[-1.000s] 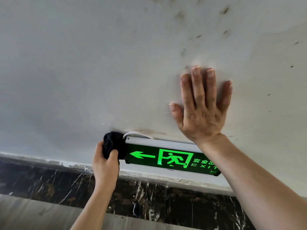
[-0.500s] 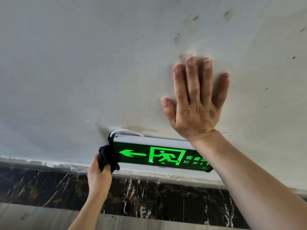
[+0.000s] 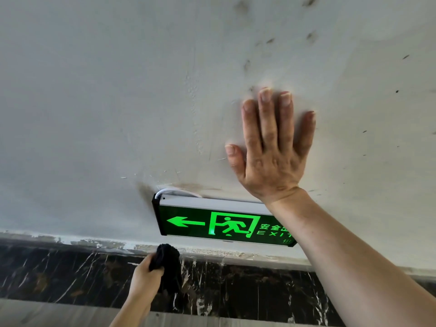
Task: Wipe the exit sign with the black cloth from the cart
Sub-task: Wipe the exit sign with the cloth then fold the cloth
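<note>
A lit green exit sign [image 3: 212, 224] with an arrow, a running figure and the word EXIT is mounted low on a white wall. Its right end is hidden behind my right forearm. My right hand [image 3: 271, 152] lies flat on the wall above the sign, fingers spread, holding nothing. My left hand [image 3: 147, 276] is below the sign's left end, closed around a bunched black cloth [image 3: 168, 267]. The cloth hangs clear of the sign, in front of the dark marble strip.
The white wall [image 3: 118, 102] has dark smudges above and beside the sign. A thin white cable [image 3: 175, 190] curves out of the sign's top left. A black marble skirting [image 3: 59, 272] with white veins runs below the wall, and a grey floor [image 3: 47, 312] lies under it.
My left hand with the black cloth has dropped from the sign's left end to below it, off the sign. My right hand has stayed flat on the wall.
</note>
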`<state>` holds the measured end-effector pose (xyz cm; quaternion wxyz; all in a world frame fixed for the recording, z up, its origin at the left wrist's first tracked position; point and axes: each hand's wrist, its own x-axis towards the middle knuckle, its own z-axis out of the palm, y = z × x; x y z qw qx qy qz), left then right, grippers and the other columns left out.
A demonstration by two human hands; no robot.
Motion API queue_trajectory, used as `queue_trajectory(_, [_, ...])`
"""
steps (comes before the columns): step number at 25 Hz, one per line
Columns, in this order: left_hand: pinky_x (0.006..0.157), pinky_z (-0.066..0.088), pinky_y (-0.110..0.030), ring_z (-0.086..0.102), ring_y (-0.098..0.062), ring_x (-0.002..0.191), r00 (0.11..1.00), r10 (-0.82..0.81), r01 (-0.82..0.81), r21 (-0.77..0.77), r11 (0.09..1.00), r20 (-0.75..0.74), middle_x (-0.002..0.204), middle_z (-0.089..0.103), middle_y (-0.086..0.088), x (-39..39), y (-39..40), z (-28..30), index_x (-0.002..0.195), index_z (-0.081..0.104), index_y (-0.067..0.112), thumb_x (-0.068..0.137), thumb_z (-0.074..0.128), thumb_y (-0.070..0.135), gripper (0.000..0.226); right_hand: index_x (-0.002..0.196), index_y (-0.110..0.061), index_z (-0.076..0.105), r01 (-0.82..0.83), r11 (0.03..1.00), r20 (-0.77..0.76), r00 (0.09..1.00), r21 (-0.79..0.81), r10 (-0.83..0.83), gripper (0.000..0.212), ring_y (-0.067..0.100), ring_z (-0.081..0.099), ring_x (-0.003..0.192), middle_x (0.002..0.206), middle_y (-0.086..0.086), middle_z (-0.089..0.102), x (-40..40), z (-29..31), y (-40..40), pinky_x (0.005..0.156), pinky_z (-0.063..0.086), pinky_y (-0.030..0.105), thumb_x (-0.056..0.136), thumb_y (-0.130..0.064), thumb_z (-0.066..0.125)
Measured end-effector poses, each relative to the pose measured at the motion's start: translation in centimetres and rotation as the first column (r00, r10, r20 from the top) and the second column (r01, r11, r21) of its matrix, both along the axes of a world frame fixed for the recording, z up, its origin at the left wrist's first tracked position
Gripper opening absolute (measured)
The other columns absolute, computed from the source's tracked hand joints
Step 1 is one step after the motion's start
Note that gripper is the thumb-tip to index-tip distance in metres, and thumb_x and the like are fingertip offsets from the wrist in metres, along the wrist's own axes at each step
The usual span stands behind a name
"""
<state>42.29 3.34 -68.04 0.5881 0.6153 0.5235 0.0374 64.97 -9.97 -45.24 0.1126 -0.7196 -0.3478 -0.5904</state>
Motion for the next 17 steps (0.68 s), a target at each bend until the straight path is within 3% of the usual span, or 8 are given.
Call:
queue_trajectory(2, [0.075,0.055,-0.045,0.066,-0.031,0.088,0.994,0.087,-0.082,-0.09,0.993,0.062,0.095,0.07,-0.012,-1.2,-0.5,0.4,0.115,0.066,0.016,0.089,0.056,-0.008,0.037,0.148,-0.02,0.022,0.004,1.0,-0.031,0.999,-0.019,-0.005,0.067,0.018,-0.006,0.149,0.149,0.004,0.026,-0.3,0.2,-0.2,0.117,0.002,0.049,0.09,-0.049,0.039])
queue_trajectory(5, [0.069,0.056,-0.043,0.068,-0.035,0.091,0.964,0.176,-0.149,-0.143,0.978,0.197,0.1,0.071,-0.015,-2.8,-0.8,2.6,0.11,0.066,0.017,0.088,0.065,-0.004,0.031,0.15,-0.017,0.02,-0.01,0.999,-0.085,0.996,-0.043,0.007,0.071,0.015,-0.013,0.147,0.151,0.001,0.024,-0.7,0.8,-0.6,0.116,0.001,0.048,0.09,-0.047,0.045])
queue_trajectory(7, [0.074,0.058,-0.048,0.068,-0.037,0.094,0.938,0.191,-0.155,-0.143,0.977,0.288,0.101,0.072,-0.015,-3.7,-1.1,4.6,0.108,0.068,0.018,0.086,0.069,-0.002,0.03,0.149,-0.014,0.018,-0.009,0.999,-0.123,0.992,-0.051,0.003,0.071,0.015,-0.016,0.147,0.154,0.0,0.018,-1.3,1.1,-0.8,0.116,0.001,0.048,0.091,-0.045,0.047])
queue_trajectory(11, [0.08,0.059,-0.054,0.071,-0.038,0.093,0.893,0.196,-0.149,-0.145,0.978,0.405,0.094,0.077,-0.013,-5.1,-2.6,9.0,0.09,0.077,0.026,0.083,0.072,-0.004,0.031,0.15,-0.016,0.002,-0.072,0.989,-0.32,0.947,-0.13,0.027,0.072,0.015,-0.021,0.145,0.16,-0.005,-0.022,-3.1,1.8,-1.7,0.118,-0.006,0.047,0.096,-0.042,0.04])
queue_trajectory(14, [0.083,0.057,-0.054,0.072,-0.038,0.093,0.869,0.163,-0.103,-0.152,0.983,0.467,0.091,0.078,-0.012,-5.6,-4.0,11.8,0.088,0.079,0.025,0.081,0.072,-0.005,0.032,0.152,-0.016,0.008,-0.166,0.981,-0.443,0.89,-0.1,0.105,0.069,0.022,-0.001,0.149,0.162,0.004,0.004,-5.4,2.0,-3.0,0.12,0.0,0.046,0.095,-0.039,0.04])
queue_trajectory(17, [0.089,0.055,-0.058,0.072,-0.039,0.095,0.846,0.128,-0.054,-0.156,0.986,0.518,0.095,0.077,-0.015,-5.5,-5.3,13.6,0.093,0.078,0.022,0.08,0.074,-0.002,0.028,0.152,-0.015,0.012,-0.226,0.974,-0.587,0.791,-0.018,0.173,0.066,0.022,0.003,0.149,0.161,0.007,0.009,-9.2,0.5,-4.8,0.121,0.003,0.044,0.096,-0.038,0.037])
